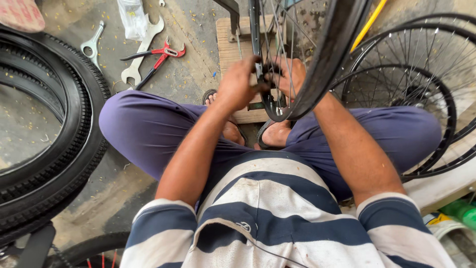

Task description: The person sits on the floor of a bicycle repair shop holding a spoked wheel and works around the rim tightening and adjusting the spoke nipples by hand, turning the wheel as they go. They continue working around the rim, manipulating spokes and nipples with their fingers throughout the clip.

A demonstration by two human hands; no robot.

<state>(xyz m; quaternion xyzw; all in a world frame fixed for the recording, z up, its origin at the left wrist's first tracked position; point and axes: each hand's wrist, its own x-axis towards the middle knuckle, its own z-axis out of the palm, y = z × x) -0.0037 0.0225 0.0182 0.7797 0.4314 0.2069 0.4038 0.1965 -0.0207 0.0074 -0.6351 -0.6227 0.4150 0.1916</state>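
Best done slowly: left hand (238,84) and right hand (290,77) closed on black wheel rim (325,59), kept steady over wooden block (233,47).

Dusty grey concrete floor (198,74) flecked with yellow bits, wooden block (233,44), seemingly daylight

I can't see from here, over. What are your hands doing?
Left hand and right hand both on the wheel. Pliers lie untouched on the floor. Nothing blocking.
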